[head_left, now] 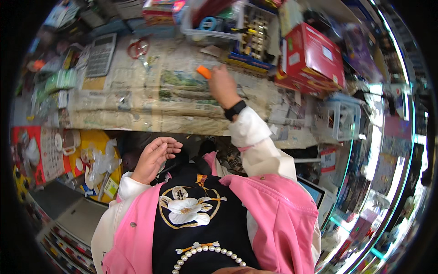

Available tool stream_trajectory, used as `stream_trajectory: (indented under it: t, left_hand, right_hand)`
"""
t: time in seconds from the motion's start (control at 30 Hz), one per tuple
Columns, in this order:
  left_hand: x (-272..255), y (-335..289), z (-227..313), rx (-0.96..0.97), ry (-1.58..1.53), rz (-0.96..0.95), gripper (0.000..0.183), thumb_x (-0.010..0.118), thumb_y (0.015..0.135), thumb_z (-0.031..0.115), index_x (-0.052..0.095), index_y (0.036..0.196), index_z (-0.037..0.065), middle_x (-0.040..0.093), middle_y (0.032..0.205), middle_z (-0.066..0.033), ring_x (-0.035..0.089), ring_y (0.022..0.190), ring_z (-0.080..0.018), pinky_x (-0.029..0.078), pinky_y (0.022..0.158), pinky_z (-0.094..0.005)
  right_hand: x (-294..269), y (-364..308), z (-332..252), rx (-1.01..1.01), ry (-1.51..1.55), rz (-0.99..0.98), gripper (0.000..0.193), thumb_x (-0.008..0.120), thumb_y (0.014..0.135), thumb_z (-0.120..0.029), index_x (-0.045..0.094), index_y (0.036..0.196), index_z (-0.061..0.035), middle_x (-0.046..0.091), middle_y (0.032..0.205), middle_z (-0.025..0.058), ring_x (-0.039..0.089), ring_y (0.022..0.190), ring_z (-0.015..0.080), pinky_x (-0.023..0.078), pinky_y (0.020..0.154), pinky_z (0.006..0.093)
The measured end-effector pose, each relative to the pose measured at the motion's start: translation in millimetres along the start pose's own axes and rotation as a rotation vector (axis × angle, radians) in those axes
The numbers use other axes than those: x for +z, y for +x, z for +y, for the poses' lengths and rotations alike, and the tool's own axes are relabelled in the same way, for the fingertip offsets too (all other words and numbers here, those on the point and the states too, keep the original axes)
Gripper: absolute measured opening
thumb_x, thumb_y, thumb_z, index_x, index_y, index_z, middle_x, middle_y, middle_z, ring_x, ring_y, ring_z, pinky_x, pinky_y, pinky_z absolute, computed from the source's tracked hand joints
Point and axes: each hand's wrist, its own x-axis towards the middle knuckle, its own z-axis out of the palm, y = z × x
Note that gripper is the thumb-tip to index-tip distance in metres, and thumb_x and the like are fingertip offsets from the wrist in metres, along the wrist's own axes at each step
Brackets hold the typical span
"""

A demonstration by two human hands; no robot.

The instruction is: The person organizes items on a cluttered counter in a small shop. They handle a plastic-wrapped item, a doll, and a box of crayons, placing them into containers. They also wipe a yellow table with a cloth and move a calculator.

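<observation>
At left, the calculator lies on the newspaper; the scissors lie just right of it. Nearer my body, my left hand holds nothing, its fingers loosely bent, short of the table's edge. At centre, the orange piece slants out leftward from my right hand, whose fingers grip its right end above the newspaper; whether it touches the paper, I cannot tell. For good control, I judge, the pinch should be firm and the wrist steady. Further right, the tray and red box crowd my knuckles and call for care against knocking.
</observation>
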Motion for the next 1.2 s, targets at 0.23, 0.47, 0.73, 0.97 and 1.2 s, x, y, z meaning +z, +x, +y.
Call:
stream_trajectory:
  t: [0.23, 0.47, 0.73, 0.97, 1.2]
  left_hand:
    - [-38, -24, -3, 0.069, -0.071, 0.050, 0.025, 0.044, 0.101, 0.022, 0.053, 0.115, 0.003, 0.061, 0.115, -0.0107, 0.058, 0.104, -0.0171, 0.045, 0.089, -0.0295]
    - [-78, -43, -6, 0.112, -0.128, 0.136, 0.026, 0.045, 0.100, 0.024, 0.054, 0.114, 0.004, 0.062, 0.114, -0.0100, 0.059, 0.104, -0.0162, 0.045, 0.089, -0.0290]
    - [-118, -73, -5, 0.190, -0.154, 0.182, 0.025, 0.045, 0.100, 0.024, 0.054, 0.114, 0.004, 0.062, 0.115, -0.0102, 0.059, 0.104, -0.0159, 0.045, 0.089, -0.0294]
    - [-174, -110, -5, 0.248, -0.183, 0.266, 0.025, 0.045, 0.100, 0.024, 0.054, 0.114, 0.004, 0.062, 0.114, -0.0105, 0.059, 0.102, -0.0163, 0.046, 0.089, -0.0302]
    - [-206, -115, 14, 0.306, -0.147, 0.268, 0.025, 0.045, 0.101, 0.026, 0.055, 0.113, 0.006, 0.063, 0.111, -0.0058, 0.058, 0.101, -0.0120, 0.044, 0.087, -0.0262]
  right_hand:
    - [-26, -3, 24, 0.002, -0.127, 0.031, 0.020, 0.063, 0.075, -0.001, 0.060, 0.095, 0.0016, 0.054, 0.105, 0.0218, 0.063, 0.081, 0.0386, 0.053, 0.068, 0.0443]
    - [-33, -7, -17, -0.111, 0.062, 0.238, 0.019, 0.061, 0.075, 0.000, 0.057, 0.094, 0.0008, 0.056, 0.102, 0.0191, 0.060, 0.086, 0.0380, 0.050, 0.071, 0.0411]
    - [58, 102, -183, -0.216, 0.114, 0.085, 0.036, 0.068, 0.073, -0.016, 0.057, 0.100, 0.0048, 0.061, 0.097, 0.0257, 0.062, 0.090, 0.0414, 0.050, 0.078, 0.0484]
    - [77, 143, -194, 0.020, -0.011, -0.157, 0.046, 0.075, 0.061, -0.023, 0.062, 0.095, 0.0063, 0.066, 0.095, 0.0275, 0.065, 0.090, 0.0411, 0.053, 0.078, 0.0440]
    - [48, 109, -188, 0.233, 0.771, -0.347, 0.007, 0.068, 0.073, -0.006, 0.065, 0.073, 0.0004, 0.057, 0.061, 0.0009, 0.051, 0.054, 0.0092, 0.038, 0.048, 0.0273]
